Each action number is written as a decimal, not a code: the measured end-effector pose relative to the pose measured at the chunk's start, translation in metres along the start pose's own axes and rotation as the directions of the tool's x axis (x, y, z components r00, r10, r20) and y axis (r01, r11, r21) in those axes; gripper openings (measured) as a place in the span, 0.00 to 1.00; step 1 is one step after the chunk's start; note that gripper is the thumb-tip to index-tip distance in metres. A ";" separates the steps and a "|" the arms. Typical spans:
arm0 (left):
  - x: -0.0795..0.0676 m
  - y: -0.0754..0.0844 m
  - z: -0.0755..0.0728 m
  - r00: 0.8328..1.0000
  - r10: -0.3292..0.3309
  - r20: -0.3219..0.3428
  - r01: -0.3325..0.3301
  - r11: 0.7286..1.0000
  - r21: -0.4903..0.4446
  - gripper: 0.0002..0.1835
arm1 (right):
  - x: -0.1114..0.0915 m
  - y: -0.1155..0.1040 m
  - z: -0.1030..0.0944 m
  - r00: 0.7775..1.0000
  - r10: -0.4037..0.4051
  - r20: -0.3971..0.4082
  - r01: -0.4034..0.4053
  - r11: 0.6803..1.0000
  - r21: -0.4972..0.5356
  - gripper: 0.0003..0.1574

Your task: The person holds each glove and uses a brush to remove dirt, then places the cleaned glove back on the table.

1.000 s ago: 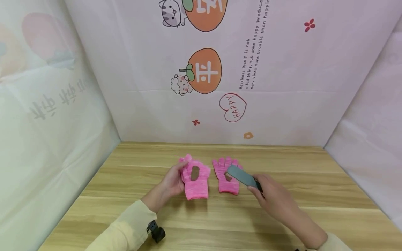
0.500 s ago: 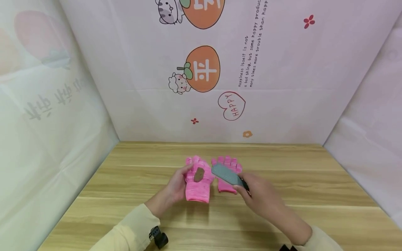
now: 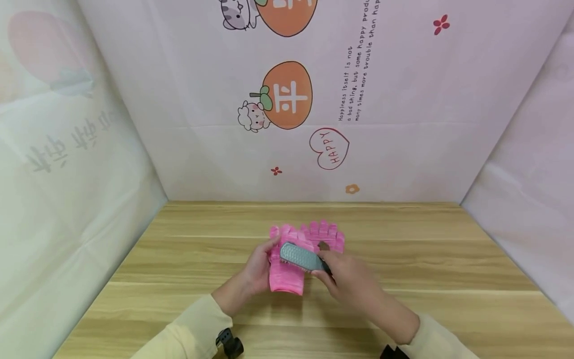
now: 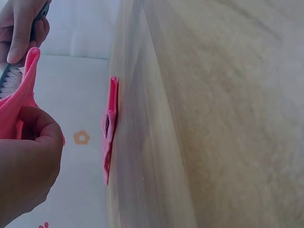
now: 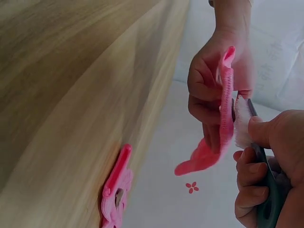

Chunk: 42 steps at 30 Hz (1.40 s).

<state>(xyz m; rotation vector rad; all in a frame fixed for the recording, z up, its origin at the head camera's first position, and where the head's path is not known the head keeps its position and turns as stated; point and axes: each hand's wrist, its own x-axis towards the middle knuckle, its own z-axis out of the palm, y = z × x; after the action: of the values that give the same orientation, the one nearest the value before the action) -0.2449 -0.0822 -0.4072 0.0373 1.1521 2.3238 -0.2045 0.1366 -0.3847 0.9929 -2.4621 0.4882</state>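
My left hand [image 3: 258, 268] grips a pink knit glove [image 3: 287, 279] by its side and holds it raised above the table, fingers behind it and cuff toward me. In my right hand [image 3: 352, 279] is a grey-green brush [image 3: 299, 256], gripped by its dark handle. The brush head lies across the palm of the held glove and covers most of its brown patch. White bristles [image 5: 242, 121] face the glove in the right wrist view, right at its surface. A second pink glove [image 3: 329, 234] with a brown patch lies flat on the table behind, partly hidden by the right hand.
The wood-grain table [image 3: 202, 239] reaches back to a white printed curtain [image 3: 215, 159], with further white curtains at the left and right. A dark strap with a small camera [image 3: 230, 344] is on the left wrist.
My right hand has carried the brush leftward from over the lying glove onto the held glove. My left hand has moved the held glove slightly right and toward me.
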 end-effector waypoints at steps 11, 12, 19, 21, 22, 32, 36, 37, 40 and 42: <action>0.001 -0.005 0.002 1.000 0.016 -0.004 -0.016 1.000 -0.020 0.19 | -0.004 0.001 0.005 1.000 0.001 0.008 -0.001 1.000 -0.008 0.24; 0.001 -0.005 0.002 1.000 0.016 0.003 -0.016 0.999 -0.027 0.19 | -0.004 0.001 0.006 1.000 0.000 0.008 0.000 1.000 -0.012 0.24; 0.002 -0.006 0.001 0.999 0.040 0.006 -0.039 0.997 -0.064 0.18 | -0.004 0.001 0.009 1.000 0.015 0.028 -0.014 0.999 -0.033 0.24; 0.002 -0.007 0.001 0.999 0.037 -0.005 -0.037 0.997 -0.070 0.18 | -0.003 0.001 0.009 0.999 0.013 0.031 -0.011 0.999 -0.033 0.24; 0.002 -0.007 0.001 0.999 0.037 -0.012 -0.038 0.997 -0.069 0.19 | -0.003 0.001 0.010 0.999 0.010 0.032 -0.009 0.999 -0.032 0.24; 0.002 -0.009 0.000 0.999 0.028 -0.033 -0.030 0.996 -0.084 0.16 | -0.004 0.003 0.012 1.000 -0.023 0.001 0.023 0.999 -0.035 0.23; 0.003 -0.010 0.000 0.999 0.028 -0.028 -0.031 0.996 -0.086 0.17 | -0.005 0.004 0.011 1.000 -0.024 0.006 0.024 0.999 -0.041 0.22; 0.003 -0.010 0.000 0.999 0.026 -0.027 -0.029 0.996 -0.086 0.17 | -0.005 0.004 0.011 1.000 -0.022 0.010 0.022 0.999 -0.044 0.22; 0.003 -0.010 0.000 0.999 0.025 -0.027 -0.027 0.996 -0.086 0.18 | -0.007 0.005 0.010 1.000 -0.015 0.018 0.016 0.999 -0.047 0.21; 0.004 -0.010 0.000 0.999 0.021 -0.029 -0.024 0.996 -0.088 0.18 | -0.007 0.005 0.010 1.000 -0.019 0.018 0.020 0.999 -0.051 0.21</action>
<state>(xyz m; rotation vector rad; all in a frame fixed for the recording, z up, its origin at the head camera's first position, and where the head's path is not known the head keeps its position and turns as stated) -0.2433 -0.0751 -0.4156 -0.0147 1.0666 2.3994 -0.2059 0.1396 -0.3975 1.0034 -2.4653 0.4100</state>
